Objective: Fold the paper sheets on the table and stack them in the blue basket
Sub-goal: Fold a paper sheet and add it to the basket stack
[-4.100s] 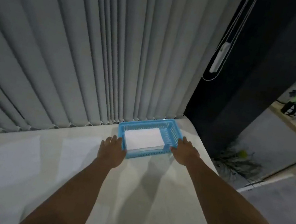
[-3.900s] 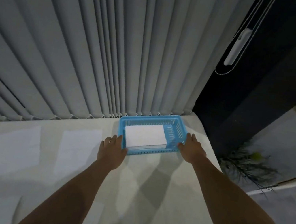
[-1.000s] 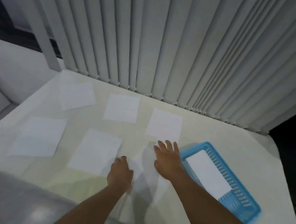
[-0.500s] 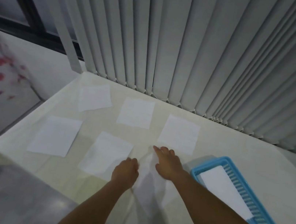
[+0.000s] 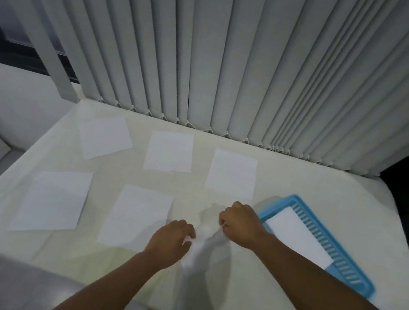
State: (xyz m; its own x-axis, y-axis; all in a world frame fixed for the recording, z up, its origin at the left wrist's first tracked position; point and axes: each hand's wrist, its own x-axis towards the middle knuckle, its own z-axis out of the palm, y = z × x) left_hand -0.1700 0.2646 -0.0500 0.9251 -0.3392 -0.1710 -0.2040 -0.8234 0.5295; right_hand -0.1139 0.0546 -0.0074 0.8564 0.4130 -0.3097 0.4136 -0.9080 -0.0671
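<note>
One folded white sheet (image 5: 297, 237) in blue slotted plastic basket (image 5: 354, 280), five flat paper sheets (image 5: 169, 152) to go; I have left hand (image 5: 172, 237) and right hand (image 5: 240, 225) pinching a sixth sheet (image 5: 199, 255).

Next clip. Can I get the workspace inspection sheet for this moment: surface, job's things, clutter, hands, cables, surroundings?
Surface: table under a pale cloth, creased near the front edge.
Job's things: five flat sheets lie unfolded, three in the back row and two in front. One held sheet is lifted and crumpled between the hands. The blue basket sits at the right with folded paper inside.
Clutter: nothing seen.
Hands: the left hand and the right hand each pinch the held sheet with curled fingers.
Cables: nothing seen.
Surroundings: vertical blinds hang behind the table, with a dark window at the left.
</note>
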